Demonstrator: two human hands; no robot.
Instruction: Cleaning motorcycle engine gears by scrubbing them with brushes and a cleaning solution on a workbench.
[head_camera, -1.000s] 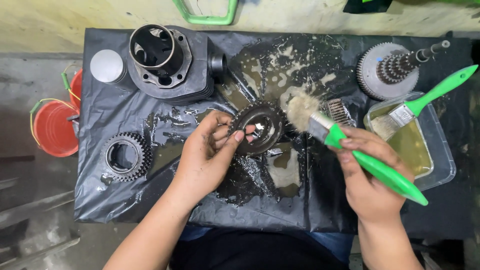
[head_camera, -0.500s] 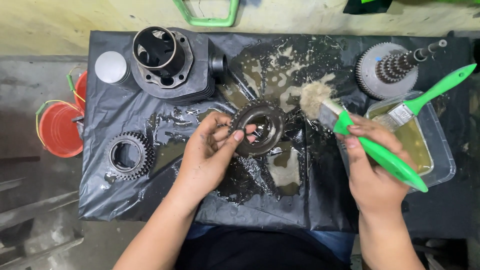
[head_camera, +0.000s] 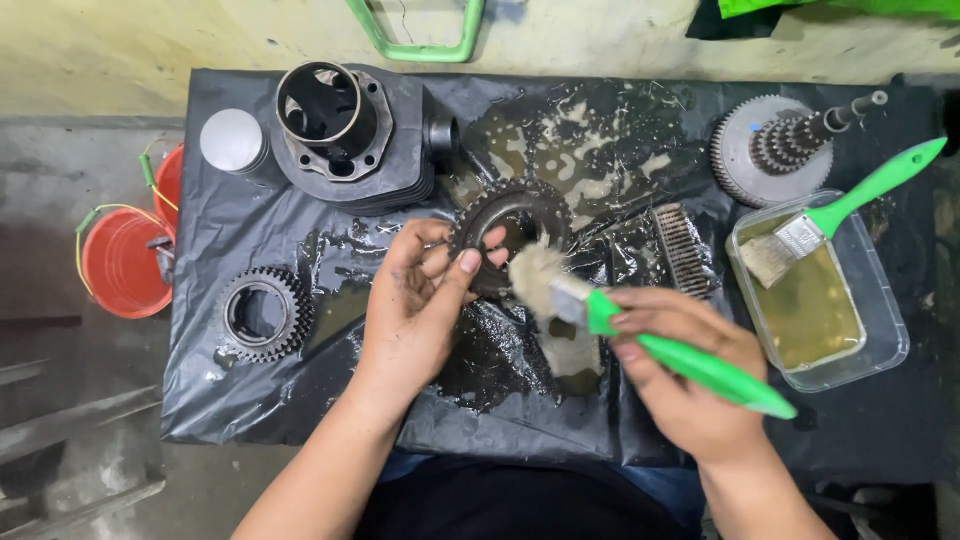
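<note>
Left hand (head_camera: 420, 310) clamped on a dark toothed gear (head_camera: 510, 225), tilted up off the wet black sheet (head_camera: 300, 400) at the middle of the worktop so the teeth face the bristles. Right hand (head_camera: 680, 375) closed round a green-handled brush (head_camera: 640, 335), bristles touching the gear's near edge. To the right, a clear tub (head_camera: 880, 340) of yellowish liquid with a second brush (head_camera: 840, 215); between, a wire brush (head_camera: 685, 250). Far left, a finned cylinder (head_camera: 345, 135); left, another gear (head_camera: 265, 312). Nothing blocking.

Lower rim of the gear (head_camera: 515, 215) behind thumb and brush bristles (head_camera: 535, 280).
</note>
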